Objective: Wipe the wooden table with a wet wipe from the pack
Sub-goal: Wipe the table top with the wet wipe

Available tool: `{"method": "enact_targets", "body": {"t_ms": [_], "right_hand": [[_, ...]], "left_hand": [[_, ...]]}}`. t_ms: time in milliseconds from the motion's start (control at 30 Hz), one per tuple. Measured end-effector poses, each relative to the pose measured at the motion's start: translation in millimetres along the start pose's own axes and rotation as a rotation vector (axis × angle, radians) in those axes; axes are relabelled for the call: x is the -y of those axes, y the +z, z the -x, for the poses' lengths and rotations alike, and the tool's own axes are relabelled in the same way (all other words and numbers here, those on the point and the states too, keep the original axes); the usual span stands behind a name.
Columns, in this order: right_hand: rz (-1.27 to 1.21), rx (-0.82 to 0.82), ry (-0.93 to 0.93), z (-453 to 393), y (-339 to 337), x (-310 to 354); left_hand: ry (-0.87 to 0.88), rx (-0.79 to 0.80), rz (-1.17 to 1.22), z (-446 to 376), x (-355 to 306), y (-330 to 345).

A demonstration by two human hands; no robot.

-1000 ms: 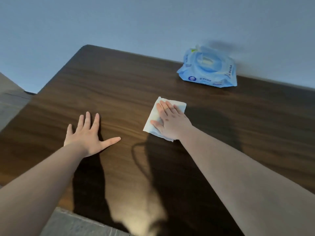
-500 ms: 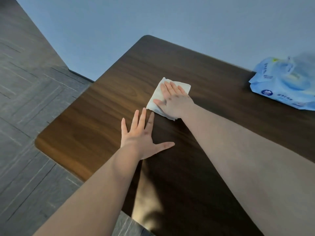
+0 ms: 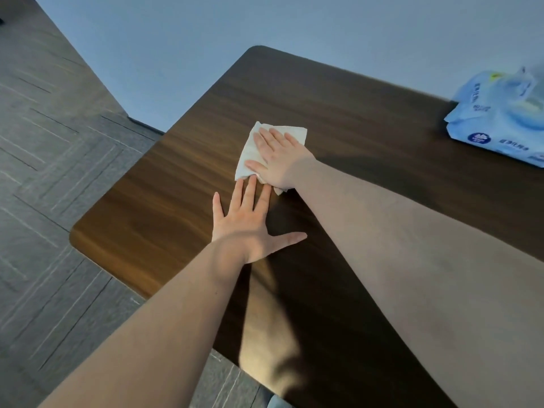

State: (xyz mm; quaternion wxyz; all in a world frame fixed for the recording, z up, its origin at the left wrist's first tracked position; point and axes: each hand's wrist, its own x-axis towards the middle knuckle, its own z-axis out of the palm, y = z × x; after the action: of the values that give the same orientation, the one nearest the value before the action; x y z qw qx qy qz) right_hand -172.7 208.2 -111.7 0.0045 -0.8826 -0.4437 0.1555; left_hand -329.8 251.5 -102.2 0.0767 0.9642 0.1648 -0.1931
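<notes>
Your right hand (image 3: 278, 159) lies flat on the white wet wipe (image 3: 250, 151), fingers (image 3: 266, 135) straight and close together, pressing it against the dark wooden worktop (image 3: 368, 119) rather than gripping it; the wipe sits toward the worktop's left part, its corners showing past your fingertips and wrist. Your left hand (image 3: 245, 228) rests palm down just in front of it, fingers spread and holding nothing, with the fingertips nearly touching the wipe's near edge. The blue pack (image 3: 503, 119) lies well apart at the far right, beside the wall (image 3: 294, 22).
</notes>
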Motion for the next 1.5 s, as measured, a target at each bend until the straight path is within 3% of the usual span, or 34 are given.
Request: {"method": "enact_targets", "body": {"t_ms": [167, 367, 767, 1000, 1200, 1500], "right_hand": [[0.027, -0.035, 0.034, 58.6, 14.3, -29.5], [-0.096, -0.050, 0.293, 138.3, 30.9, -78.3], [-0.198, -0.052, 0.828, 353.1, 62.3, -217.1], [-0.239, -0.089, 1.132, 509.9, 94.7, -300.7], [-0.244, -0.062, 1.337, 610.5, 116.8, -342.1], [-0.305, -0.078, 1.483, 659.7, 130.6, -342.2]], "left_hand": [[0.009, 0.022, -0.050, 2.4, 0.2, -2.6], [0.200, -0.090, -0.112, 19.2, -31.6, -2.0], [0.591, 0.007, -0.085, 41.7, -252.6, 32.9], [0.797, 0.042, -0.224, 57.3, -364.5, 44.1], [0.853, 0.120, -0.325, 69.0, -438.3, 57.5], [0.812, 0.159, -0.395, 68.6, -447.9, 60.2]]}}
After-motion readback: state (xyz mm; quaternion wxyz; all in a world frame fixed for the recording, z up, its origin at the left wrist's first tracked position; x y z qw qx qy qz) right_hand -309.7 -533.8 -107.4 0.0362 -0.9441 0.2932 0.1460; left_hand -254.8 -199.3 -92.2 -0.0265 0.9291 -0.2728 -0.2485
